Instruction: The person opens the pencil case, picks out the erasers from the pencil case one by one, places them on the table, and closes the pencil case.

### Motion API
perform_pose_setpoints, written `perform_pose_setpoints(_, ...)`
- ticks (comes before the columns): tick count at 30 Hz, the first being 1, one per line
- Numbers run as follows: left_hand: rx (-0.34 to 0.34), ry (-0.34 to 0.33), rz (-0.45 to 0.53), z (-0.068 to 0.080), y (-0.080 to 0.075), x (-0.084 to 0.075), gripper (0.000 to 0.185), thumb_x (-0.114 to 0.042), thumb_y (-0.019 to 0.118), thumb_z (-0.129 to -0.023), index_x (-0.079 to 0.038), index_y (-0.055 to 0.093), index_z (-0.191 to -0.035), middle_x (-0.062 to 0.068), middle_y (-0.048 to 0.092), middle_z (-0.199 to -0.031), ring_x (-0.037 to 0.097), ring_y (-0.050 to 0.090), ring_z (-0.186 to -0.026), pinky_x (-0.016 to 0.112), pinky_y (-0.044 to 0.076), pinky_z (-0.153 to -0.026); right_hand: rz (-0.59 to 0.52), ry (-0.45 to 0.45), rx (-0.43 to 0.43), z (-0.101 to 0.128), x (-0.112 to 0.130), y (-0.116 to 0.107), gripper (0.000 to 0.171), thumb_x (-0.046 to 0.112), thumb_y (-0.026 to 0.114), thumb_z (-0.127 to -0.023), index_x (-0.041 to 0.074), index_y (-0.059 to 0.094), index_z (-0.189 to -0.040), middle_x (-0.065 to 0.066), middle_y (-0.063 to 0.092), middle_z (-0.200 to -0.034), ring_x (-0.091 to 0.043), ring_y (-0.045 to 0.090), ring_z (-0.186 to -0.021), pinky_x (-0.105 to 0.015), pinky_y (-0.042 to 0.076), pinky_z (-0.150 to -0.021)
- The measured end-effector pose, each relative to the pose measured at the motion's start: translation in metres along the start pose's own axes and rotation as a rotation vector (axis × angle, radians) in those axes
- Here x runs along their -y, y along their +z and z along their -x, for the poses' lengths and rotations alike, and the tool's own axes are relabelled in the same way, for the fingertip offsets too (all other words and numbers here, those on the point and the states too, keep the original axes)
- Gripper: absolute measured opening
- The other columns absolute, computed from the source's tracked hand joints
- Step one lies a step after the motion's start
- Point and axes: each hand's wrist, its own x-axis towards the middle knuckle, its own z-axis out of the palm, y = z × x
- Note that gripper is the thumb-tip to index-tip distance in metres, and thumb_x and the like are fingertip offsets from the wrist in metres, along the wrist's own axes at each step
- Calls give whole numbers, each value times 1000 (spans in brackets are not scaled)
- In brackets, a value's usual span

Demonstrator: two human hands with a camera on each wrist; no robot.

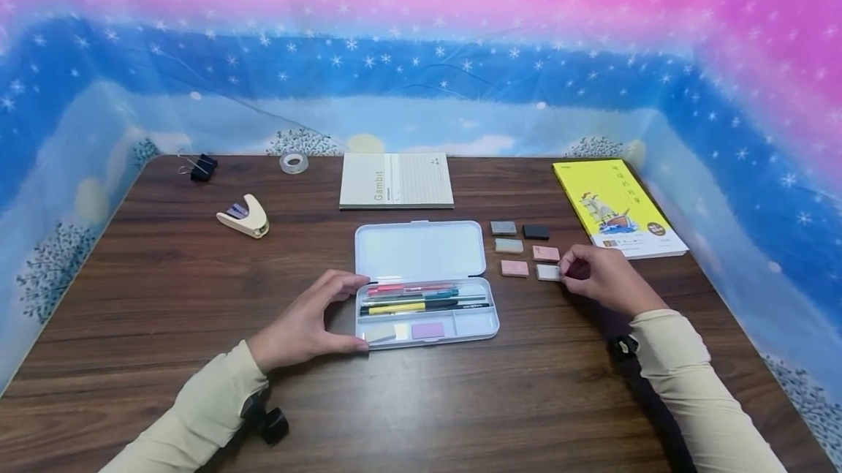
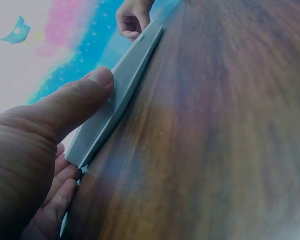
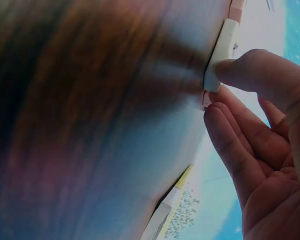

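Note:
A clear plastic pencil case [image 1: 421, 250] lies open in the middle of the wooden table [image 1: 164, 297]. Its tray holds several pens [image 1: 421, 297] and a purple eraser [image 1: 427, 330]. My left hand [image 1: 360, 312] grips the tray's left end, thumb [image 2: 97, 80] on the near edge of the case [image 2: 135, 65] and fingers on the far corner. To the right of the case lie several small erasers in grey [image 1: 503, 227], black [image 1: 536, 232] and pink [image 1: 514, 268]. My right hand [image 1: 566, 272] pinches the white eraser [image 1: 547, 273] at that group's near right; the thumb presses on the white eraser [image 3: 221, 47].
A cream notebook [image 1: 397, 179] lies behind the case and a yellow book [image 1: 618, 206] at the far right. At the far left are a small cream punch [image 1: 245, 217], a tape roll [image 1: 293, 162] and black binder clips [image 1: 202, 166]. A starry cloth backdrop surrounds the table.

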Motion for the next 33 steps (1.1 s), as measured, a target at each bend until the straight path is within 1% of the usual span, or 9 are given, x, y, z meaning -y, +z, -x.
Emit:
perform_pose_setpoints(7,-6,14,4,1,1,1,84,-31,95,-80,-9,52,-149,9,53,-140,26,56,-126,49,49,-109,-19,28,20,-1,3,0,17,1,83,-89,11,71,-96,3,72,-89,-12,67,-80,-27,58,-69)
perform_pose_setpoints(10,-2,11,2,2,0,1,85,-30,96,-80,-9,51,-149,9,52,-141,25,56,-126,49,49,-110,-8,39,16,-1,7,1,17,-1,82,-89,7,73,-101,-1,74,-93,-15,69,-83,-32,60,-72)
perform_pose_setpoints(13,6,2,1,2,0,0,86,-30,96,-79,-10,51,-150,7,52,-142,24,56,-127,49,49,-110,7,27,5,-1,21,3,22,-1,81,-89,5,75,-110,-7,76,-101,-20,71,-89,-41,62,-78)
perform_pose_setpoints(16,11,-8,2,1,-1,0,87,-30,97,-78,-11,51,-150,6,51,-143,22,55,-128,49,48,-111,14,-30,-3,-3,46,6,30,-1,81,-90,5,74,-118,-8,76,-108,-22,71,-93,-45,62,-82)
perform_pose_setpoints(22,5,-2,-7,0,-1,0,87,-31,97,-78,-11,51,-150,7,52,-143,23,56,-128,50,48,-111,-58,-224,31,-13,112,19,36,1,84,-89,8,74,-123,-3,75,-115,-16,71,-96,-38,62,-85)
perform_pose_setpoints(25,2,3,-11,1,-1,0,87,-31,96,-79,-10,51,-150,8,52,-141,25,56,-127,51,49,-110,-85,-326,82,-20,141,32,36,3,83,-90,9,74,-124,-4,76,-115,-16,71,-96,-35,63,-84)
perform_pose_setpoints(28,2,-1,-3,1,-1,0,87,-31,96,-79,-11,51,-150,7,52,-140,24,56,-127,51,48,-111,-86,-400,154,-27,165,48,32,8,82,-93,9,75,-124,-4,75,-113,-16,69,-92,-31,61,-78)
perform_pose_setpoints(29,2,-2,-1,0,0,0,87,-31,97,-78,-11,51,-150,7,52,-140,24,56,-127,50,48,-111,-81,-418,179,-30,172,53,31,10,82,-93,9,75,-124,-4,75,-112,-15,67,-92,-29,59,-77)
perform_pose_setpoints(33,2,8,6,1,0,2,86,-29,97,-78,-11,51,-149,6,52,-140,23,56,-128,48,48,-112,-51,-462,271,-41,196,73,29,13,82,-94,11,76,-122,-1,75,-114,-13,65,-94,-27,57,-80)
